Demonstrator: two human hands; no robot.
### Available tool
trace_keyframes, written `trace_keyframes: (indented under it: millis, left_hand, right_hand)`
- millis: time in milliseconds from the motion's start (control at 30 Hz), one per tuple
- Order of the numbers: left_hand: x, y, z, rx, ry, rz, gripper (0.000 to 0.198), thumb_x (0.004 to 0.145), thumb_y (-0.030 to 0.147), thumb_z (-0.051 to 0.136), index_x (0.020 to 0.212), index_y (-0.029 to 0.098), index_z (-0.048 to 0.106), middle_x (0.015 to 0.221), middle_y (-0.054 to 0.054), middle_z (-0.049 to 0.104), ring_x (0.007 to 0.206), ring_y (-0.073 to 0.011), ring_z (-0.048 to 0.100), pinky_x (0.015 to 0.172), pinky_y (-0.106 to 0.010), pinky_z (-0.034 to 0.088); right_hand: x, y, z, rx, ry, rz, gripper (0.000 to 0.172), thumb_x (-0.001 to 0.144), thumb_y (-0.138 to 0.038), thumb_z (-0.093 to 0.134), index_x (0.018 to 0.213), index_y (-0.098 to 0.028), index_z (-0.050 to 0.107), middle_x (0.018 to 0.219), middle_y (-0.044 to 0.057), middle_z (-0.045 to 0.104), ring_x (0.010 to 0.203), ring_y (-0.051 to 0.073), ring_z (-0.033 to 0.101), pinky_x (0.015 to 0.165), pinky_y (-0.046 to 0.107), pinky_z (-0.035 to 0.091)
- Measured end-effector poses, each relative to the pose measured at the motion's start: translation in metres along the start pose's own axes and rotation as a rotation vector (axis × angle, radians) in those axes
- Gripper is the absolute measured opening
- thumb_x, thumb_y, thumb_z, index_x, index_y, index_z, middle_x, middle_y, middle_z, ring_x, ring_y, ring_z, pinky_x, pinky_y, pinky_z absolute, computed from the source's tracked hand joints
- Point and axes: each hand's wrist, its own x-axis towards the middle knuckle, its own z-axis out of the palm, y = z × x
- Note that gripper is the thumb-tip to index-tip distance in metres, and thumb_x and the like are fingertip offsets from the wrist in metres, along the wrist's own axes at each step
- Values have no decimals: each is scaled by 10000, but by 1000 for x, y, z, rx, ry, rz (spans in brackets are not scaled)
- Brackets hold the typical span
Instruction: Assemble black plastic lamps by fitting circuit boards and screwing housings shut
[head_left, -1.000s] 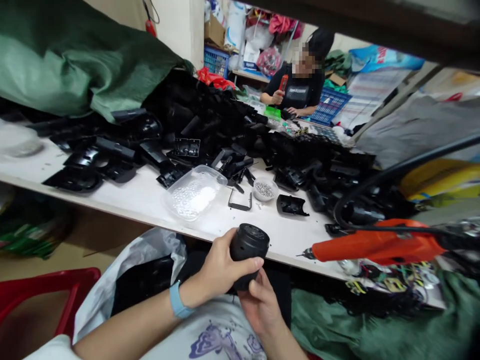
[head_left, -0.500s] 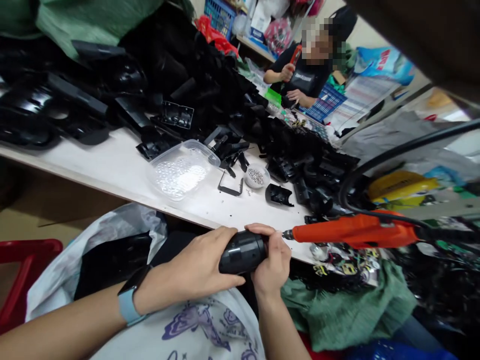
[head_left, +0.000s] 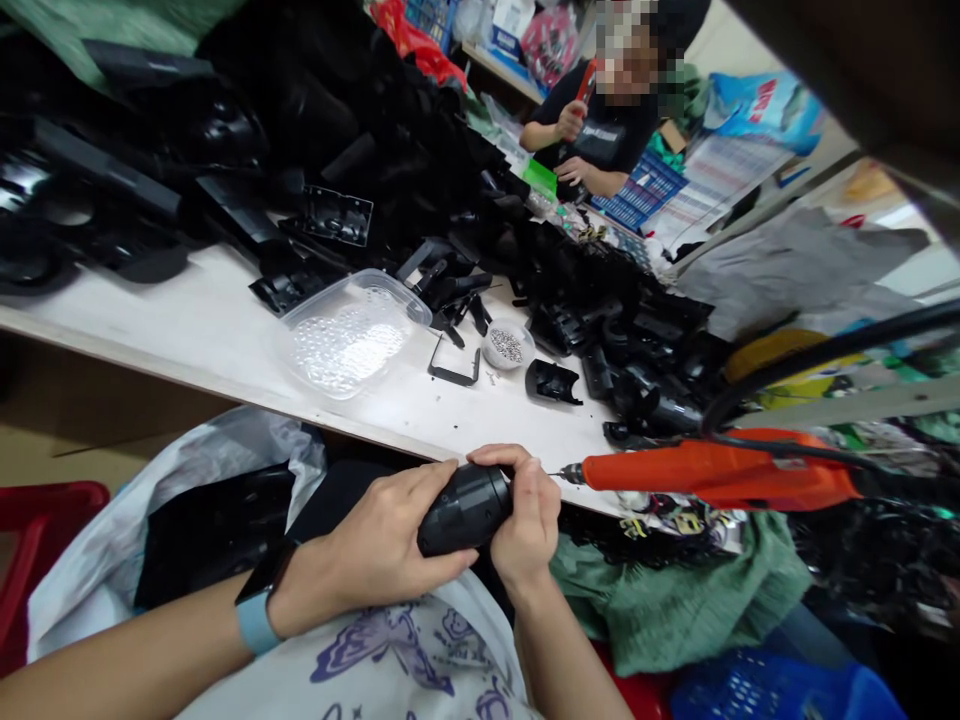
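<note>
My left hand [head_left: 390, 530] is wrapped round a rounded black plastic housing [head_left: 463, 508], held just off the front edge of the bench. At the housing's right end, my right hand [head_left: 523, 515] closes round it, thumb and fingers bunched together; they hide that end. An orange electric screwdriver [head_left: 697, 472] lies level to the right, its thin bit pointing at my right fingers. Neither hand grips the screwdriver. Beyond the hands, a small round tub of screws [head_left: 505, 345] stands on the white bench [head_left: 390, 415], close to a black half-shell [head_left: 553, 382].
A clear plastic tray [head_left: 349, 340] sits on the bench beside a thin black bracket [head_left: 454, 362]. Black plastic parts [head_left: 322, 120] are heaped behind. A black cable [head_left: 817, 360] curves above the screwdriver. Green cloth [head_left: 675, 600] hangs at right. Across the bench, a person [head_left: 600, 130] holds a red-orange tool.
My hands and the housing have shifted slightly left, away from the screwdriver, and more of its bit shows. The camera view has shifted a little too.
</note>
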Motion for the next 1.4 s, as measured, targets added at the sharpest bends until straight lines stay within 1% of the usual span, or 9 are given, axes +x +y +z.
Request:
trace_keyframes:
  millis: [167,267,433,600,667,767,967,1167,1400]
  left_hand:
    - [0,1,2,-1,-1,-87,783,758,369,853,1473,276,547,1313,-117,720,1131,-368,716,981,-501,587]
    - [2,2,4,-15,-11,-99,757,755,344,849,1452,284,559,1289,-107,725,1114,-361,715,970,-496,582]
    - [5,1,8,-23,7,-80,740,771,366,840,1444,274,546,1303,-114,716,1136,-357,710,982,-489,574]
    - [12,6,1,-42,-59,-274,682,691,342,876,1315,262,611,1196,-80,740,1005,-331,737,826,-428,606]
    - [15,9,-3,14,-69,-282,588,730,325,830,1273,234,626,1151,-98,742,990,-339,735,817,-441,600]
    - [17,9,-3,121,-45,-210,534,773,280,758,1278,192,609,1160,-147,732,1040,-366,720,860,-480,588]
    - [11,-2,3,143,11,-29,595,815,301,761,1360,201,545,1258,-157,712,1123,-360,701,950,-483,565]
    - [7,-15,-8,-243,-22,-326,657,741,357,876,1324,245,594,1231,-74,727,1111,-303,699,982,-426,543]
    - [9,-22,-6,-393,-231,-251,742,657,213,891,1342,229,606,1227,-45,724,1105,-293,679,975,-377,525]
  right_hand:
    - [3,-4,-6,-13,-118,33,412,1052,-504,445,1053,-210,733,1038,87,742,998,247,686,903,380,513]
    - [6,-1,-11,-85,-191,-13,356,1022,-496,527,996,-215,744,979,75,741,955,243,690,893,373,518]
    - [8,7,-13,-158,-149,-13,412,1062,-437,444,919,-216,762,952,73,754,933,239,713,878,368,527]
    - [9,6,-10,-92,-64,102,389,1041,-461,497,891,-197,741,912,62,748,861,223,690,820,348,520]
    - [11,2,-10,-214,-133,140,297,954,-484,641,1027,-208,725,1007,58,745,931,238,679,870,361,514]
    - [11,-5,-12,-370,-285,189,523,785,-436,824,1235,-240,642,1195,64,706,1059,266,657,962,392,504]
    - [8,-2,-12,-223,-229,98,322,841,-336,779,1117,-243,642,1150,48,683,1099,239,644,1032,381,492]
    - [13,3,-30,145,-436,254,648,818,-421,817,1392,-271,557,1406,82,632,1304,268,611,1101,403,494]
    - [-7,-10,-17,-291,-371,-40,703,642,-268,903,1272,-255,591,1187,65,661,1099,273,656,1005,449,542]
